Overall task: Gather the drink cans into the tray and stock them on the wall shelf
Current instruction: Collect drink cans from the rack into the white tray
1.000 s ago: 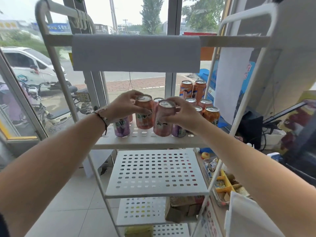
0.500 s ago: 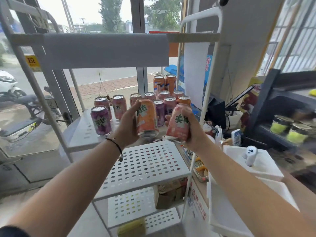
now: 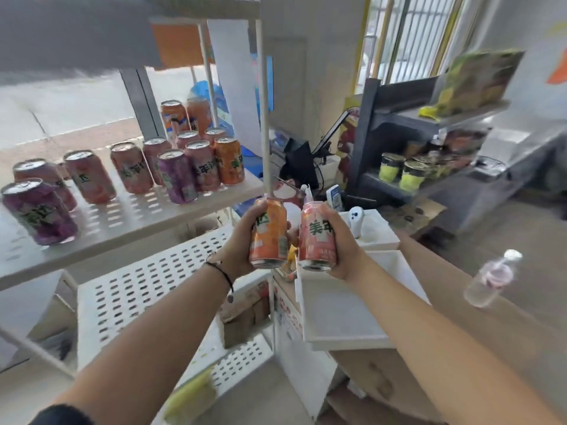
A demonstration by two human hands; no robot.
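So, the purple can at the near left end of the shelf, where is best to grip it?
Wrap the fingers round the middle of the purple can, coming from the front. It stands upright at the shelf front with open space before it; other cans stand behind.

Both forearms were bare. The left wrist wore a thin black cord bracelet (image 3: 221,271) with a small dark bead or knot hanging from it. A dark sleeve edge (image 3: 63,415) showed at the left upper arm. The right arm wore nothing visible.
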